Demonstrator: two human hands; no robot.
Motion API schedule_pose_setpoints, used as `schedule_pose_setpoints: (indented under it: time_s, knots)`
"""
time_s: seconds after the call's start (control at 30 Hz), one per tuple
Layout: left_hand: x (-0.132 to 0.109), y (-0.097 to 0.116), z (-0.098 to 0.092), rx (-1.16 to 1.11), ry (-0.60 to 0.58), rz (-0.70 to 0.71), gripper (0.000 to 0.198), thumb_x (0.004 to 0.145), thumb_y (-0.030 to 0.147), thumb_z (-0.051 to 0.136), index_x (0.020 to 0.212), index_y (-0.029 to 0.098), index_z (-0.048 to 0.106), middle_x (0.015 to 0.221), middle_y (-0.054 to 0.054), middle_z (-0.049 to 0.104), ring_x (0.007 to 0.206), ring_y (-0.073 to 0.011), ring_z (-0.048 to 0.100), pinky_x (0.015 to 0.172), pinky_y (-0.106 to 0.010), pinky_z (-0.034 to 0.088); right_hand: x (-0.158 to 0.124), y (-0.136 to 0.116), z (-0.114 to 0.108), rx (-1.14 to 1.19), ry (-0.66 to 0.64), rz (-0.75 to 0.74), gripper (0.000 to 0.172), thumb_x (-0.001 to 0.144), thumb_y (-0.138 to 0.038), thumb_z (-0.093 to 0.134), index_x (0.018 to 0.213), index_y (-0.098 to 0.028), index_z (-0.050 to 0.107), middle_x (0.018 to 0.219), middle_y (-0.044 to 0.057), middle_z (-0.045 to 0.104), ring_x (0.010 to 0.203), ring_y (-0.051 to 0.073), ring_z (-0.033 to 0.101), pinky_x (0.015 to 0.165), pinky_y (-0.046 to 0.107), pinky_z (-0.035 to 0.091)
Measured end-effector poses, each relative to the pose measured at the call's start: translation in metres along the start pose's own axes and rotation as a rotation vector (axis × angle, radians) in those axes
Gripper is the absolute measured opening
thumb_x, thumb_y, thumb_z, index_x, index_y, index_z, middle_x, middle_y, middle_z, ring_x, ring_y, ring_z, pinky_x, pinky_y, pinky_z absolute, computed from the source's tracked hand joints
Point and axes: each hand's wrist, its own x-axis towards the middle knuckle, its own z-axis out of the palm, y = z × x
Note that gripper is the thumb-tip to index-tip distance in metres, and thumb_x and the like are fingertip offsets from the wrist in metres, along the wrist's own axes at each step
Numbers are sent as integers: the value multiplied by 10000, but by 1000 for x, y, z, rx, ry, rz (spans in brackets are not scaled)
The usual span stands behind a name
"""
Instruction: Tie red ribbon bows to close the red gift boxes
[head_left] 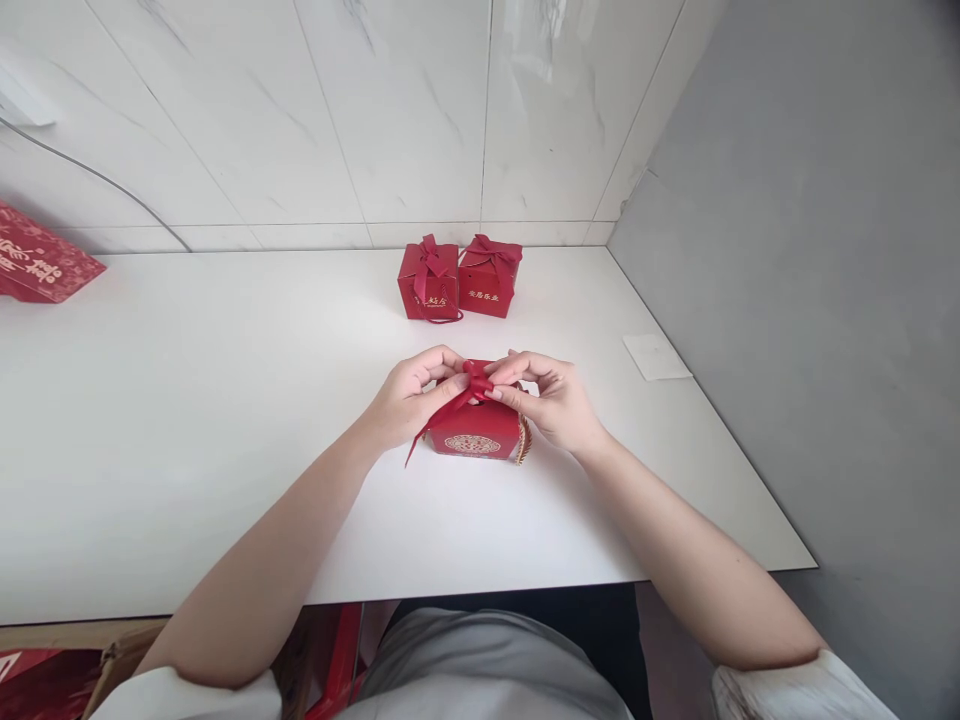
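Left hand (pixel 421 392) and right hand (pixel 553 398) pinch the bow (pixel 480 384), likely steadying it, atop the box (pixel 472 442) toward the table's right edge (pixel 724 450).

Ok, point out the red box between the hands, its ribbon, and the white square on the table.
Red box (pixel 474 438): head view, front panel.
Ribbon (pixel 480 384): head view, bunched part.
White square (pixel 657 359): head view, its middle.

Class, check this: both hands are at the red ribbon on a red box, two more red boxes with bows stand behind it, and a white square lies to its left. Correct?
The side is wrong: the head view shows the white square to the right of the red box being handled, not the left.
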Motion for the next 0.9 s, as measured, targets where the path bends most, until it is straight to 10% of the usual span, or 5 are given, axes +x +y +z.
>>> schedule_pose_setpoints:
  time_s: [0.53, 0.9]
  knots:
    - [-1, -2, -1, 186, 57, 234, 116, 823, 217, 688, 919, 203, 754, 1142, -103, 704, 1060, -239, 659, 905, -369, 541, -3, -5, 11, -58, 42, 41, 255, 817, -342, 773, 923, -233, 569, 866, 9, 654, 832, 161, 642, 726, 299, 546]
    - [0, 1, 1, 124, 86, 99, 179, 894, 352, 654, 923, 187, 717, 1068, -85, 727, 975, -227, 671, 830, -345, 540, 2, 0, -3, 89, -116, 87, 250, 796, -321, 803, 920, -224, 609, 812, -6, 667, 776, 142, 618, 744, 301, 529]
